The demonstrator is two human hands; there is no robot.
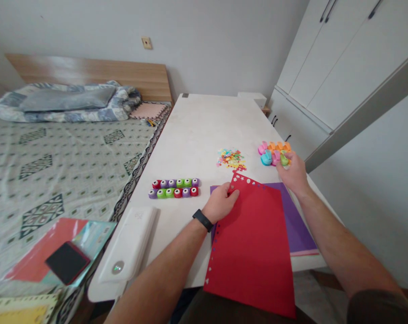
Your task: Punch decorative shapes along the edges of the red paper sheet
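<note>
The left grip (pixel 219 203) closes on the punched edge of a red card sheet (pixel 251 252), steadying it over purple paper (pixel 300 220) on the surface (pixel 193 130), while the right grip (pixel 292 173) curls around a green craft punch (pixel 284 159) among other punches (pixel 269 153) just beyond the sheet.

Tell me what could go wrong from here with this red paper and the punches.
The red punched sheet overhangs the table edge under the left hand, so it might slip to the floor. Its top corner nearly reaches the loose paper cutouts, which a slide could scatter. The right hand is on the cluster of craft punches, close to the far side of the white table, so one might get knocked off.
</note>
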